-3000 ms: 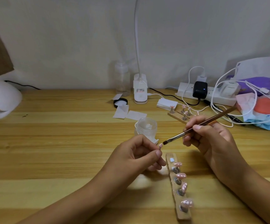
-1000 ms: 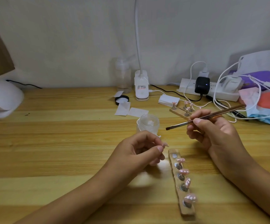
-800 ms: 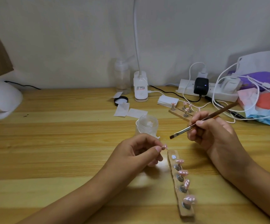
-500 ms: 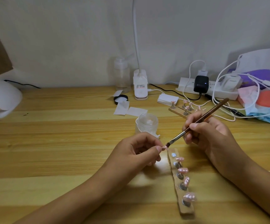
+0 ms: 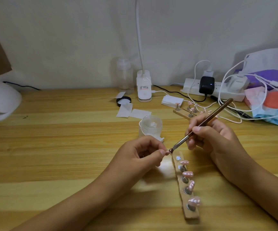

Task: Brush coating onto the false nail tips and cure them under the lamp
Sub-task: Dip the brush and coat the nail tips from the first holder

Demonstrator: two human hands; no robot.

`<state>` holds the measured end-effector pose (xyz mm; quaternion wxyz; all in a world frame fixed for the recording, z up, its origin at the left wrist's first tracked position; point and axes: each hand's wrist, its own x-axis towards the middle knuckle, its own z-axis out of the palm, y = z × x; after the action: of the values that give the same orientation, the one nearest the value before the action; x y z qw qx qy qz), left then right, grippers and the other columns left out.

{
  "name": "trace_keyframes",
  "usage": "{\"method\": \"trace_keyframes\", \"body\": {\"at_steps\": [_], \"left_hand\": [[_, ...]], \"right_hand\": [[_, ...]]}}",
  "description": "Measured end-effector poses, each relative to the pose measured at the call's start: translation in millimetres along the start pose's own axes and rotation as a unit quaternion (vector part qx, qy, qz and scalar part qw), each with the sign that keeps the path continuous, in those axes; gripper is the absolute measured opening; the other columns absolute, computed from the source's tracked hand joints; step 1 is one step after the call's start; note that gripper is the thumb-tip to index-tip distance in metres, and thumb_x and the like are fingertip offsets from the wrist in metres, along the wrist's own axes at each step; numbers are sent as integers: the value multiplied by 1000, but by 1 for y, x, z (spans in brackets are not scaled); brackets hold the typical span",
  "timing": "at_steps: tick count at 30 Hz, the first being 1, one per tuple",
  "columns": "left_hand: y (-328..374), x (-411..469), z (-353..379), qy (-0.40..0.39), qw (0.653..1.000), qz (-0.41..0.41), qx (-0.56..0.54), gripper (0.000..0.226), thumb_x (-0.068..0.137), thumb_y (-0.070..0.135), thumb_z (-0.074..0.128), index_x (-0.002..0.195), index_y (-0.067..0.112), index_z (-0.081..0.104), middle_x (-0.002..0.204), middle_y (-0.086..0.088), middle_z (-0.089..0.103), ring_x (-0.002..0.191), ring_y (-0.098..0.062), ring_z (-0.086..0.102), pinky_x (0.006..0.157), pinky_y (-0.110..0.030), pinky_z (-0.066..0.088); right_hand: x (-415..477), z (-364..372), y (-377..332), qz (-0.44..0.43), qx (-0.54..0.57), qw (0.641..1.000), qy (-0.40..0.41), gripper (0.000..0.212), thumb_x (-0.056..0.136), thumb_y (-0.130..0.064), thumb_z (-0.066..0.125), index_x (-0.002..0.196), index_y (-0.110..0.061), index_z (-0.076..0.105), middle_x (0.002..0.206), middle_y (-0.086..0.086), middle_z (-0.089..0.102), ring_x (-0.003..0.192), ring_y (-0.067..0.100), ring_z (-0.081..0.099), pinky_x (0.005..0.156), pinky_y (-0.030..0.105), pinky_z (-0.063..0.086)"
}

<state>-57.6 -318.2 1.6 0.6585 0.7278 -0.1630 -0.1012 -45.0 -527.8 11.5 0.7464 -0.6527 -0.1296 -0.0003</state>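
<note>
My left hand [image 5: 141, 157] pinches a small pink false nail tip [image 5: 167, 152] on its stand between thumb and fingers. My right hand [image 5: 213, 139] holds a brown-handled brush [image 5: 201, 125] like a pen, its bristle end touching that tip. Just below lies a wooden strip [image 5: 184, 189] carrying several pink tips on metal stands, with one bare magnet at its top end. A second wooden strip [image 5: 183, 112] with more tips lies behind my right hand. The white curing lamp [image 5: 0, 100] sits at the far left edge.
A clear jar [image 5: 150, 126] stands behind my left hand. Further back are a black lid [image 5: 123, 101], paper wipes [image 5: 132, 111], a clear bottle [image 5: 124, 75], a desk-lamp base [image 5: 144, 86], a power strip [image 5: 213, 89] with tangled cables, and bags [image 5: 275, 104] at the right.
The brush swung away toward the right and up, then came back down to the left; its bristles now touch the tip my left hand holds. The left hand stayed put.
</note>
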Motion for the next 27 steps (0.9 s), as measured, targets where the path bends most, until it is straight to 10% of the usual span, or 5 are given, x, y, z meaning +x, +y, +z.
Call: {"method": "trace_keyframes", "body": {"at_steps": [27], "left_hand": [[-6, 3, -2, -9, 998, 3, -62, 12, 97, 10, 54, 94, 18, 62, 75, -1, 72, 64, -9, 61, 58, -15, 46]], "right_hand": [[1, -1, 1, -23, 33, 999, 28, 12, 82, -17, 56, 81, -21, 67, 68, 1, 62, 66, 14, 63, 64, 24, 55]]}}
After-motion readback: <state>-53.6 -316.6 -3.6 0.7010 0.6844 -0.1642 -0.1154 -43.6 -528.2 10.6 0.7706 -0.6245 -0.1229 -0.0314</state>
